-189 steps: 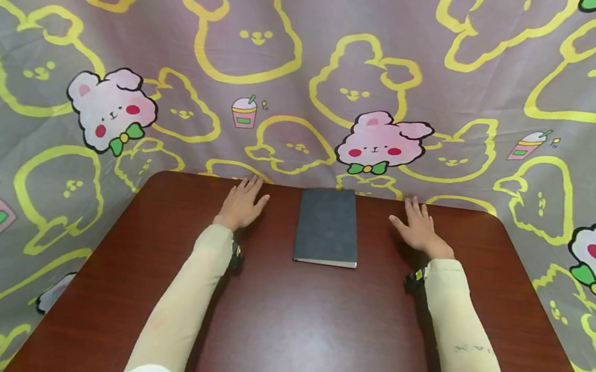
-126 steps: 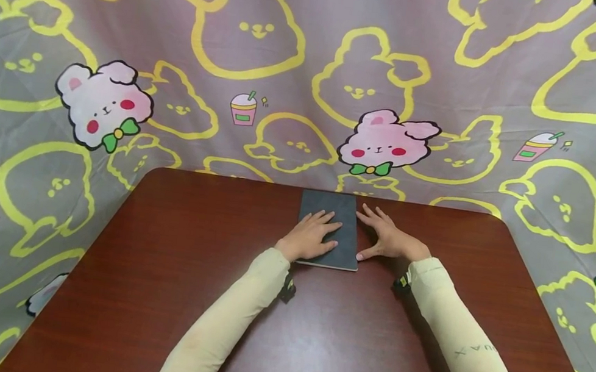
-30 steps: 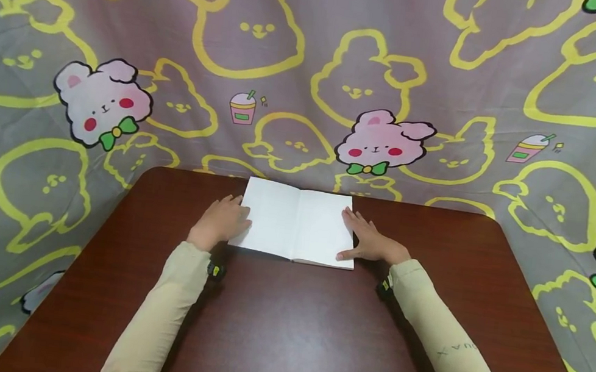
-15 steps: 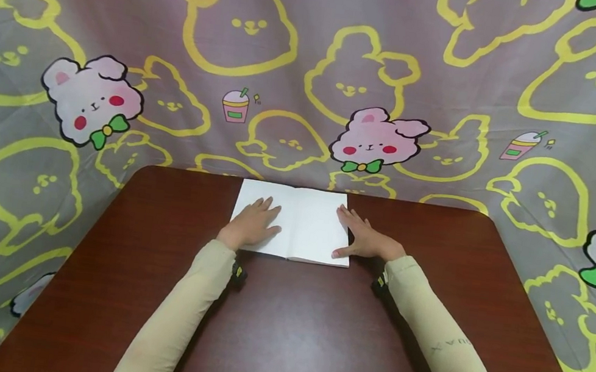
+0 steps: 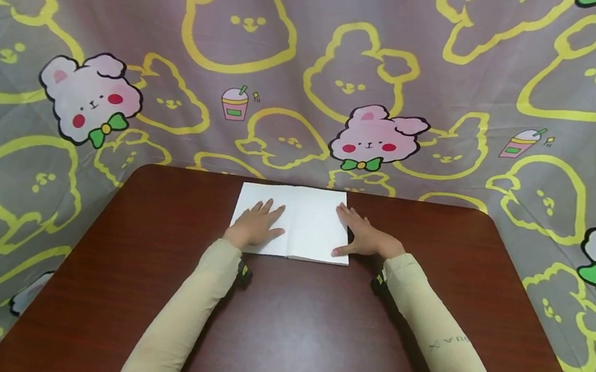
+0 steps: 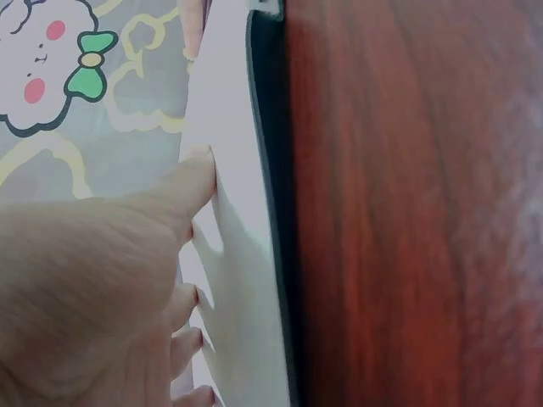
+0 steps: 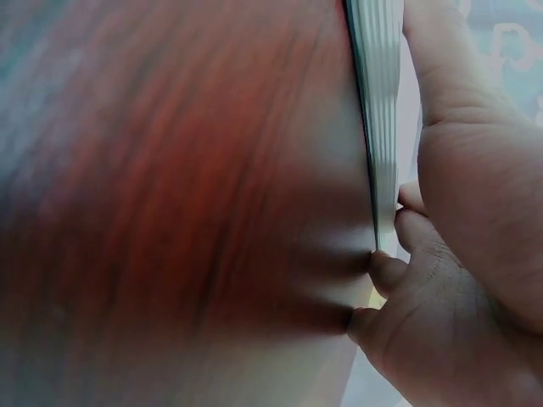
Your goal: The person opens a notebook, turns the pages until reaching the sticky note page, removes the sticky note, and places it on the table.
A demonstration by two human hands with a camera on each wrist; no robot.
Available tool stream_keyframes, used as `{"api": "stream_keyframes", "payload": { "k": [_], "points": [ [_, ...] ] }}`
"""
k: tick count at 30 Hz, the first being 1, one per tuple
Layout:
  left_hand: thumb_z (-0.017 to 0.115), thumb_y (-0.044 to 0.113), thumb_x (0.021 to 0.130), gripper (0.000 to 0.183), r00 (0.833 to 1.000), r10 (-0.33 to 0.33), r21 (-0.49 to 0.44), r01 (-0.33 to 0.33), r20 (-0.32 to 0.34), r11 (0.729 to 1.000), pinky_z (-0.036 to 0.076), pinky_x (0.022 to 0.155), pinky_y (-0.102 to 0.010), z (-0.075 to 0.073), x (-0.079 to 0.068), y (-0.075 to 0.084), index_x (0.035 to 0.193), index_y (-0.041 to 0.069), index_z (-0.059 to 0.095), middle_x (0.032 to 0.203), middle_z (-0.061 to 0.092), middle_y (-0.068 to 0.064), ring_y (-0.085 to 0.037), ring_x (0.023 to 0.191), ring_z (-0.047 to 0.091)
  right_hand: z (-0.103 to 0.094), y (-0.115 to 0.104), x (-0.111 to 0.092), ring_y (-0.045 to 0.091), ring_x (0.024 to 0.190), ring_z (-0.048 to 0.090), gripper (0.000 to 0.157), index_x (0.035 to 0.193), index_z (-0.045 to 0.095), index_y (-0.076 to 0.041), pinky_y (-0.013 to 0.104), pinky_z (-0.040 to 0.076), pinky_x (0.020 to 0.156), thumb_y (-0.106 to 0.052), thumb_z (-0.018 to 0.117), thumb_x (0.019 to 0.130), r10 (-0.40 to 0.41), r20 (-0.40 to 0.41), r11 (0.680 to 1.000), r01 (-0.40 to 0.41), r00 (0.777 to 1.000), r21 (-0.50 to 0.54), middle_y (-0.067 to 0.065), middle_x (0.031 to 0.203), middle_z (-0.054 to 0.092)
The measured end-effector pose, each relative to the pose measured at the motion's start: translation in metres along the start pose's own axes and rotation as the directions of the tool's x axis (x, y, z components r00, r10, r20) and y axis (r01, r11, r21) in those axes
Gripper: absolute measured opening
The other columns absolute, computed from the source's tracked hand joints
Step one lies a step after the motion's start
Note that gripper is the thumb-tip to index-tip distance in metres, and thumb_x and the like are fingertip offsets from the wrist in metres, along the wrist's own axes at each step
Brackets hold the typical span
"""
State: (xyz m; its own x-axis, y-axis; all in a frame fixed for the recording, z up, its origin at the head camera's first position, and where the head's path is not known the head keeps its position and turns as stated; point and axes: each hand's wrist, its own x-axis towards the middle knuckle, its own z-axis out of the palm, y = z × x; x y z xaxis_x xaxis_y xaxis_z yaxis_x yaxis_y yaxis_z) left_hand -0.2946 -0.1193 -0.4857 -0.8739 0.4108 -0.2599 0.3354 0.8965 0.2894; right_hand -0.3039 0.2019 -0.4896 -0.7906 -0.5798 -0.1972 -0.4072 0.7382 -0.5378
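Observation:
A notebook with blank white pages lies spread open near the table's far edge. My left hand rests palm down on its left-hand page, fingers spread and fairly straight. In the left wrist view the thumb and fingertips touch the white page, and the dark cover shows along the near edge. At the other side, my right hand lies by the right edge, its thumb and forefinger on the page border. The right wrist view shows the layered page edges beside the thumb, with other fingertips down on the table.
The reddish-brown wooden table has rounded far corners. Behind it and on both sides hangs a grey curtain printed with yellow outlines and cartoon rabbits. A small black camera sits at the left wrist.
The dark notebook was closed at first. My left hand came onto its cover, which then swung open leftward. From the left edge, that hand has shifted inward onto the page; the right stays at its edge.

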Motion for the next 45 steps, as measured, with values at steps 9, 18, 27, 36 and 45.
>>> {"api": "stream_keyframes", "payload": {
  "k": [9,18,27,36,45],
  "points": [
    [0.041,0.050,0.107,0.070,1.000,-0.006,-0.031,0.005,-0.022,1.000,0.006,0.124,-0.061,0.013,0.010,-0.003,0.165,0.022,0.014,0.171,0.001,-0.015,-0.041,0.157,0.002,-0.003,0.000,-0.003,0.043,0.156,-0.004,0.123,0.162,0.004,0.001,0.070,0.001,0.120,-0.046,0.084,0.081,0.021,0.021,1.000,-0.021,1.000,-0.003,0.020,0.170,0.000],
    [0.037,0.048,0.109,0.068,1.000,0.022,-0.021,-0.023,-0.020,1.000,0.004,0.124,-0.061,0.015,0.004,0.001,0.165,0.018,0.013,0.171,-0.001,-0.017,-0.042,0.156,0.000,-0.003,0.001,-0.005,0.043,0.156,-0.005,0.123,0.162,0.004,0.001,0.070,0.001,0.120,-0.046,0.084,0.081,0.041,0.037,0.999,-0.041,0.998,0.009,0.020,0.170,0.000],
    [0.030,0.056,0.107,0.070,1.000,0.006,-0.074,-0.005,0.010,0.997,-0.006,0.125,-0.057,0.028,0.011,-0.012,0.165,0.027,0.004,0.171,-0.013,-0.008,-0.034,0.157,-0.013,0.002,0.005,-0.002,0.046,0.155,-0.001,0.122,0.162,0.006,0.002,0.073,0.005,0.118,-0.048,0.083,0.082,0.017,0.021,1.000,-0.016,1.000,-0.026,0.022,0.170,0.002],
    [0.038,0.049,0.108,0.069,1.000,0.004,-0.080,-0.007,-0.027,0.997,-0.001,0.124,-0.062,0.015,-0.001,-0.001,0.165,0.021,0.011,0.171,-0.004,-0.015,-0.040,0.157,-0.005,0.001,0.002,-0.003,0.042,0.156,-0.005,0.121,0.163,0.003,-0.001,0.071,0.002,0.119,-0.049,0.082,0.083,0.018,0.030,1.000,-0.018,0.999,-0.014,0.019,0.171,-0.001],
    [0.048,0.031,0.108,0.057,0.987,0.118,0.009,-0.117,-0.114,0.993,0.019,0.125,-0.052,0.003,-0.006,0.010,0.156,0.003,0.038,0.163,0.027,-0.026,-0.043,0.153,0.021,-0.003,-0.001,0.001,0.042,0.156,-0.003,0.122,0.162,0.004,0.000,0.071,0.003,0.119,-0.047,0.083,0.082,0.021,0.026,1.000,-0.021,0.999,0.000,0.020,0.170,0.001]
  ]
}}
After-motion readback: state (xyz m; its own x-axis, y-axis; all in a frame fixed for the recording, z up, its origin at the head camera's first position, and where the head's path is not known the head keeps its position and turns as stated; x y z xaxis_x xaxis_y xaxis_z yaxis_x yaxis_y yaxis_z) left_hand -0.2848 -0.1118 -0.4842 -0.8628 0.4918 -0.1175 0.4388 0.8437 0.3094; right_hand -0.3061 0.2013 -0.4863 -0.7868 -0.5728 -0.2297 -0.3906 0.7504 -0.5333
